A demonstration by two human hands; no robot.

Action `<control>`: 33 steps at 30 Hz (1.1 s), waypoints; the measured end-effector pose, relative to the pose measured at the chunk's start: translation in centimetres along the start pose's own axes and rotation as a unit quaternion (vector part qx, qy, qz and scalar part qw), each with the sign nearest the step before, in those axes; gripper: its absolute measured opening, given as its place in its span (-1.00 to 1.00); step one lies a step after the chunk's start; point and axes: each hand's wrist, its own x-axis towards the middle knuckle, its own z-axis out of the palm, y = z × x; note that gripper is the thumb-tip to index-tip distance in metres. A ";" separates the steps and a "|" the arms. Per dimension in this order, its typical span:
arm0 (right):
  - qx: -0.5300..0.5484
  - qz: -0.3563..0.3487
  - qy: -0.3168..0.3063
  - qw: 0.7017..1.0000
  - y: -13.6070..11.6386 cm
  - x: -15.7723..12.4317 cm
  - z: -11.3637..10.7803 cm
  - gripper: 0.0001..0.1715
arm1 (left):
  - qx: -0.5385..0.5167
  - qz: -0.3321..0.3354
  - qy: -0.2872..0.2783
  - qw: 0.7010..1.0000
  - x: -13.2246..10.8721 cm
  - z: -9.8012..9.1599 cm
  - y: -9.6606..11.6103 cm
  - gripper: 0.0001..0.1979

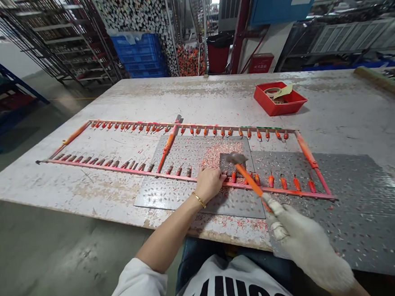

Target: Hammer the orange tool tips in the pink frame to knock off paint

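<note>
1. My left hand (209, 184) is bare, with a gold bracelet (199, 199) at the wrist. It lies on a grey checker plate (173, 185), its fingers (220, 178) loosely curled and reaching the lower bar of the pink-coated rack (193, 177). They seem to have hold of nothing, though I cannot tell how hard they press.
2. My right hand (309, 244), in a white knit glove, is closed, with its fingers (272, 208) wrapped around the orange handle of a hammer (250, 182).
3. The hammer's head hangs over a small dark steel block (226, 164), beside the lower bar. I cannot tell whether it touches. The rack lies flat on the tabletop (86, 196), with pink and white chips (215, 158) scattered around it.
4. My bare left fingers are close to that block, so a glancing or mistimed blow could catch them.
5. A hard strike could send chips toward my bare wrist or face, and the knit glove could let the handle twist or slip.
</note>
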 end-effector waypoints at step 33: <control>0.147 0.079 0.045 0.985 0.7 -2.4 3.5 -0.43 | -0.013 -0.048 0.012 0.999 0.3 -0.7 -0.2 -0.70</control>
